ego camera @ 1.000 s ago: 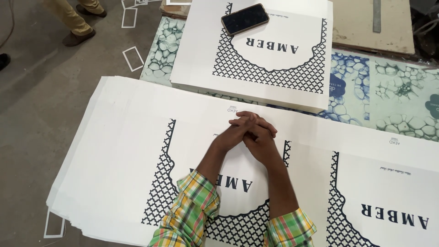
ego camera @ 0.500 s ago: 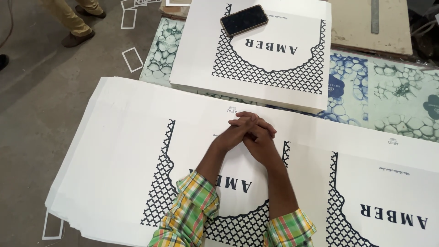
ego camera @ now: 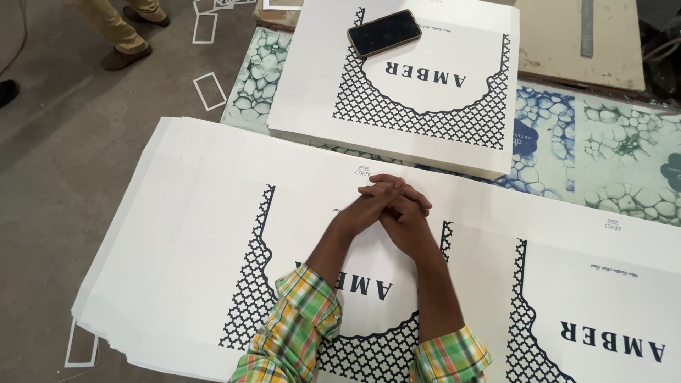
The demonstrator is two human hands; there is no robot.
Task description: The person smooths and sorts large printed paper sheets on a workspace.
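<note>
**Hands clasped and at rest on the printed sheets**

Fingers: those of the left hand and the right hand are interlaced, closed on each other and on nothing else. No sheet, tool or edge is gripped. The clasped pair rests on the top sheet, near its far edge.

Change: compared with the views half a second and a second back, none. Hands, forearms and sheets sit in the same places; the camera has not shifted either. Judgement: this is a pause, with no handling of the sheets under way.

Under the hands: a large stack of white sheets printed with a dark lattice pattern and lettering, edges slightly fanned at the left. It lies on the table, whose top shows a blue-green cell pattern. Checked sleeves cover both forearms up to mid-arm.

Further out: a smaller pile of folded white boxes with the same print, just beyond the hands, with a dark phone lying flat on top. On the floor at left, white paper offcuts; another person's shoes at the top edge.
</note>
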